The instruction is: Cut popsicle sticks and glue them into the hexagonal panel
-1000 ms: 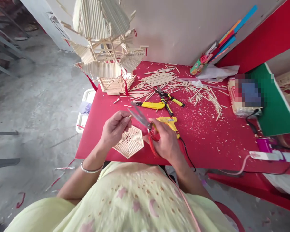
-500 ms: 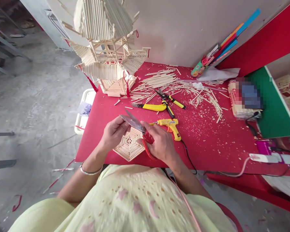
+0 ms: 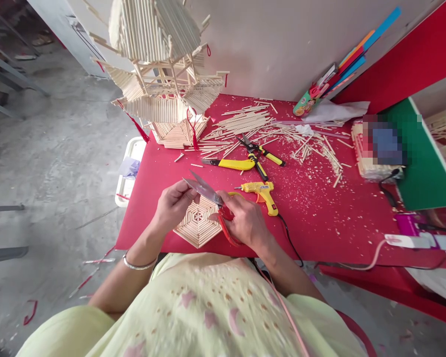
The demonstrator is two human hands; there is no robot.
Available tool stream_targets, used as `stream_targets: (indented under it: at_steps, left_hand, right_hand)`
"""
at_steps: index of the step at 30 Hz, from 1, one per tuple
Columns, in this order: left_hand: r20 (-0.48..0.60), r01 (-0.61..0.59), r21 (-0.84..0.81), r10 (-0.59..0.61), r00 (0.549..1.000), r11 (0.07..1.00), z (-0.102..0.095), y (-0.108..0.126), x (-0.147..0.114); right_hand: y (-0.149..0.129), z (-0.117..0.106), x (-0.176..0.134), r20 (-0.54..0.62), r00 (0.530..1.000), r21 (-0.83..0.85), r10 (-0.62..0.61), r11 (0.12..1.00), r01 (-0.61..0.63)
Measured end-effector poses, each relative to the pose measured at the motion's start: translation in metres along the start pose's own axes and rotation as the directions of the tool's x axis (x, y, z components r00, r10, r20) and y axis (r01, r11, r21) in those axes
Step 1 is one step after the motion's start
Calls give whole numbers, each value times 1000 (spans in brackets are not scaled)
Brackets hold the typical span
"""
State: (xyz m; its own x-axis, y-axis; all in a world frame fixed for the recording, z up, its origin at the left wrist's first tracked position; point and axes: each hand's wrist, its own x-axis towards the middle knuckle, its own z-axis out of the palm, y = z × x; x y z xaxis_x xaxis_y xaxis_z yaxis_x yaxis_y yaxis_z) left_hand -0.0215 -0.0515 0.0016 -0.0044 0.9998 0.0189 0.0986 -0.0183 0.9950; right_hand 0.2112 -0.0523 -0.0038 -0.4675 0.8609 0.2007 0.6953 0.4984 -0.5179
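Observation:
My right hand [image 3: 244,218] grips a pair of red-handled scissors [image 3: 205,189], whose blades are parted and point up and left. My left hand [image 3: 175,204] is pinched close to the blade tips; whatever lies between its fingers is too small or hidden to make out. Beneath both hands, a hexagonal panel of wooden sticks [image 3: 197,233] lies flat near the table's front edge, partly covered by the hands. Just right of the scissors rests a yellow glue gun [image 3: 260,190] with a black cord.
A stick-built pagoda [image 3: 159,106] with red tassels stands at the back left. Loose sticks [image 3: 245,121], a yellow-handled folding saw [image 3: 232,164] and black-and-yellow cutters [image 3: 258,156] lie mid-table. A pen holder [image 3: 305,103] leans by the wall; a power strip [image 3: 409,241] sits at right.
The scissor blades have parted slightly wider. Both hands stay in nearly the same place, and the whole view has shifted a little.

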Motion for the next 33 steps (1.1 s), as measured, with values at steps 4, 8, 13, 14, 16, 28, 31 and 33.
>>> stream_targets:
  at_steps: [4,8,13,14,16,28,31,33]
  left_hand:
    - [1,50,-125,-50,999,991,5,1,2]
    - [3,64,-178,-64,998,982,9,3,4]
    - [13,116,-291,-118,993,950,14,8,6]
    - [24,129,-320,-128,991,938,15,9,6]
    - [47,149,-365,-142,989,919,17,12,5]
    - [66,272,-326,-265,962,905,-6,10,14]
    - [15,287,-350,-302,953,891,-11,9,15]
    - [25,318,-415,-339,941,853,-11,7,15]
  right_hand:
    - [4,6,-5,-29,1000,69,5,998,-3]
    - [4,3,-7,-50,996,123,77,990,-70]
    - [-1,-3,-5,-76,994,29,73,997,-71]
    - [0,-5,-5,-84,994,-2,71,997,-72]
    - [7,-10,-4,-141,984,-64,109,991,-119]
    - [121,-71,-40,-408,626,-321,665,537,-780]
    - [108,-64,-43,-468,663,-200,584,661,-723]
    - [88,-55,-41,-434,719,-39,543,786,-617]
